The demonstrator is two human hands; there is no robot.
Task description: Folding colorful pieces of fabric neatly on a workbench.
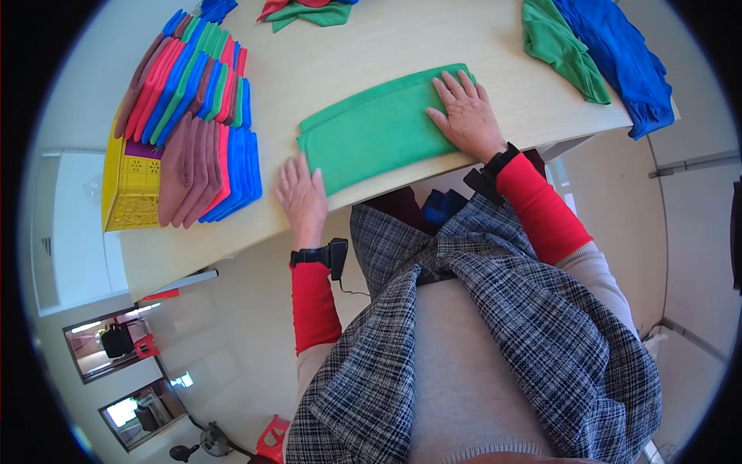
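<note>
A green cloth [379, 131] lies on the table in front of me, folded into a long flat strip with a layer edge showing along its far side. My left hand [302, 192] rests at the strip's left end, fingers stretched out, partly on the tabletop. Over the right end, my right hand [465, 116] lies flat with its fingers spread and pressed on the cloth. Neither hand grips anything.
At the left, folded cloths [185, 93] in brown, red, blue and green stand in rows on and beside a yellow plastic basket [131, 193]. Loose green cloth [564, 50] and blue cloth [618, 54] hang near the table's right edge. More crumpled cloths [313, 14] lie at the far side.
</note>
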